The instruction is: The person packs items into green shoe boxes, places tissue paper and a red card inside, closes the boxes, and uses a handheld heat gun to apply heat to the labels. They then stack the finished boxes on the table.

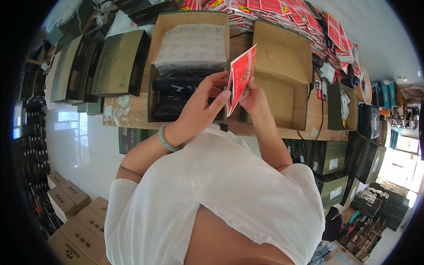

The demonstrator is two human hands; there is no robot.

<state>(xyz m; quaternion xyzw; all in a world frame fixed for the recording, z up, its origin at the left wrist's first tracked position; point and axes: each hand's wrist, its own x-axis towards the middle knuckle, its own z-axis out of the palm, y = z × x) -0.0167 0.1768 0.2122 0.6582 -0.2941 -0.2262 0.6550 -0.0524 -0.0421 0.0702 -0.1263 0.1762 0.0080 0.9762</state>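
In front of my chest I hold up a thin red printed card [242, 73], tilted nearly on edge. My right hand [254, 98] grips it from the right side, fingers partly hidden behind it. On the left edge, the thumb and curled fingers of my left hand [201, 99] pinch it; a pale green bangle [164, 138] circles that wrist. Below and left of the card lies an open box [189, 18] with black-wrapped items [176, 88] and patterned white tissue paper [192, 44]. Right of my right hand stands another open box [282, 51], its brown inside showing.
Many red cards [282, 11] are heaped along the table's far side. Closed dark green boxes [121, 64] stand at the left of the wooden table [132, 110]. A black cable [321, 106] hangs at the right. Stacked green boxes [331, 159] and brown cartons [81, 229] sit on the floor.
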